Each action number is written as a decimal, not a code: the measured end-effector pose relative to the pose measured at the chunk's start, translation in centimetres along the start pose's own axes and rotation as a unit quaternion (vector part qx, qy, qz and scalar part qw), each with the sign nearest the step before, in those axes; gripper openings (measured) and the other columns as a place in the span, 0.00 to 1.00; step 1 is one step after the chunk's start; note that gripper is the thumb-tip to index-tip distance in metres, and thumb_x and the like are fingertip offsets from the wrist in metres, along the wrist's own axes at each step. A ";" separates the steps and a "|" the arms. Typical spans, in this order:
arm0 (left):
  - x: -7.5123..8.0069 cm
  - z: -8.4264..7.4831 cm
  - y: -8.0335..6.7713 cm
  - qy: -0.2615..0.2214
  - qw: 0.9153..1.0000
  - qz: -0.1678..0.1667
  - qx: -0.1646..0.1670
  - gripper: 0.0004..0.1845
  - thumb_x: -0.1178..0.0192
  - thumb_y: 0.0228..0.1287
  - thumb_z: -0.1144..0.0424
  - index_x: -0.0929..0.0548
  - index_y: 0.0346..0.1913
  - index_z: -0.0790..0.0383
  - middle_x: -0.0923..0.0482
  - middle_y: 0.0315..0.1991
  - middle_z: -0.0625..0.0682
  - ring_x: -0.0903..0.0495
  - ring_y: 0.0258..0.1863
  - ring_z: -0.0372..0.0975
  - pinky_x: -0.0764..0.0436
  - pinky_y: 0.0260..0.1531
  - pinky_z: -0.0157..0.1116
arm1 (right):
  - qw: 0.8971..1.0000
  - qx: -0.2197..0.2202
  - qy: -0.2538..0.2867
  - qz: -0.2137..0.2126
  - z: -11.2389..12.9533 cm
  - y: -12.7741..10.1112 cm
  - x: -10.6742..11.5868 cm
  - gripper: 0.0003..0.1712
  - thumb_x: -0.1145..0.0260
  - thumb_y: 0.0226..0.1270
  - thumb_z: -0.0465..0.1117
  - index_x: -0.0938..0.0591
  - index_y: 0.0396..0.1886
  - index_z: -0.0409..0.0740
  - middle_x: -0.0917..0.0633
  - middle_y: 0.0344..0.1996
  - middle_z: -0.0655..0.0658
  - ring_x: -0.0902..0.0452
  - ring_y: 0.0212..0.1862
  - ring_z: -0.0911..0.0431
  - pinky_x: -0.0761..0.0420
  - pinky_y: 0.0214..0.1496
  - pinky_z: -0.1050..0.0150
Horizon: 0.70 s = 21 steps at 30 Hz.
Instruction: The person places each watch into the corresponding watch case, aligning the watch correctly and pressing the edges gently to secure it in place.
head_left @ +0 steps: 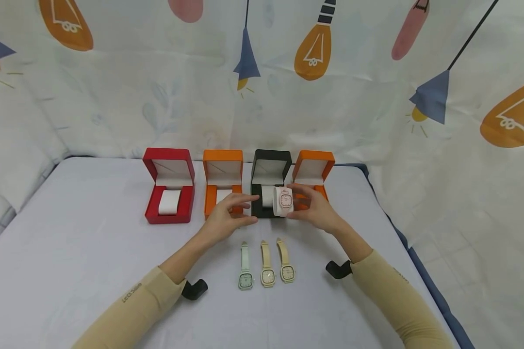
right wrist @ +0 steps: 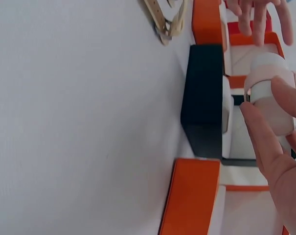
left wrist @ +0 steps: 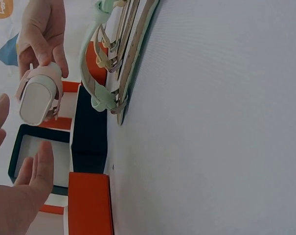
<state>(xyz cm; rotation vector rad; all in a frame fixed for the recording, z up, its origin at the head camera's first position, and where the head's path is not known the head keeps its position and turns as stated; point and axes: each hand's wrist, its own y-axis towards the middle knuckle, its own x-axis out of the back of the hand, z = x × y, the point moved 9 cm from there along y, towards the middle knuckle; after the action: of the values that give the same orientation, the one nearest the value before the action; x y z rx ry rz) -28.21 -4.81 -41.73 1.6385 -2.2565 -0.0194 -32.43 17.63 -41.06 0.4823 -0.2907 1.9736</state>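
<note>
Seen from above: a white-covered bench (head_left: 91,252) against a curtain printed with light bulbs. Along the far edge, four open watch boxes in a row: red box (head_left: 169,186), orange box (head_left: 221,182), black box (head_left: 270,182), second orange box (head_left: 313,174). Just above the black box, a white cushion (head_left: 268,196) wrapped in a pink watch (head_left: 284,201), pinched at its end by the right hand (head_left: 316,208), fingers and thumb curled round it. Left hand (head_left: 227,215) close beside the cushion's other end, fingers straight and loosely spread, holding nothing, not quite touching. Left hand partly covering the front of the first orange box; right hand hiding the lower half of the second. Nearer the viewer, three more watches laid flat side by side, straps pointing away: mint watch (head_left: 245,271), cream watch (head_left: 267,269), beige watch (head_left: 286,264), well apart from the boxes. White cushion (head_left: 169,202) sitting in the red box. Tan sleeves on both forearms, a black strap mount at each wrist.
</note>
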 end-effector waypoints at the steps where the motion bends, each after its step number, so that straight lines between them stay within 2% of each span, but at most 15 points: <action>1: 0.0 0.0 0.0 0.002 1.000 0.001 0.000 0.30 0.25 0.62 0.65 0.19 0.68 0.54 0.26 0.60 0.59 0.24 0.61 0.55 0.20 0.58 0.47 | 1.000 -0.002 -0.004 -0.002 -0.1 0.0 0.3 0.45 0.22 0.59 0.30 0.30 0.75 0.48 0.28 0.70 0.47 0.24 0.64 0.46 0.22 0.65 0.48; 4: -0.1 0.1 -0.1 0.003 1.000 0.004 -0.001 0.30 0.26 0.62 0.65 0.20 0.68 0.54 0.26 0.61 0.60 0.24 0.61 0.54 0.20 0.58 0.47 | 1.000 -0.009 -0.003 -0.004 -0.6 0.0 1.0 0.46 0.22 0.59 0.29 0.30 0.76 0.47 0.27 0.69 0.45 0.23 0.63 0.45 0.21 0.63 0.50; 8: -0.1 0.1 -0.2 0.008 1.000 0.006 0.001 0.31 0.25 0.62 0.65 0.20 0.68 0.54 0.26 0.62 0.61 0.23 0.61 0.52 0.20 0.59 0.48 | 1.000 -0.014 0.010 -0.001 -1.0 0.1 1.8 0.45 0.23 0.59 0.28 0.31 0.76 0.44 0.26 0.68 0.43 0.24 0.63 0.43 0.20 0.61 0.46; 15: 0.0 0.2 -0.3 0.013 1.000 0.006 -0.001 0.31 0.25 0.62 0.64 0.20 0.69 0.51 0.26 0.63 0.60 0.23 0.60 0.51 0.20 0.58 0.49 | 0.999 -0.022 -0.023 -0.014 -1.6 0.4 3.9 0.44 0.25 0.61 0.27 0.32 0.75 0.42 0.27 0.67 0.39 0.29 0.65 0.39 0.29 0.68 0.39; 21: -0.1 0.4 -0.6 0.006 1.000 0.010 -0.004 0.31 0.26 0.62 0.65 0.21 0.69 0.53 0.26 0.64 0.61 0.23 0.61 0.54 0.20 0.58 0.51 | 0.998 -0.053 -0.030 -0.021 -2.7 0.3 5.4 0.44 0.27 0.63 0.27 0.34 0.76 0.44 0.29 0.69 0.39 0.28 0.65 0.39 0.26 0.67 0.43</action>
<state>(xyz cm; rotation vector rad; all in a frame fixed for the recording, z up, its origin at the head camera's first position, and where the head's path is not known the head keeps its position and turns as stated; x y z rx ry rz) -27.73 -4.95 -42.24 1.6061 -2.2609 -0.0143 -35.34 22.91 -41.06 0.4760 -0.4177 1.8938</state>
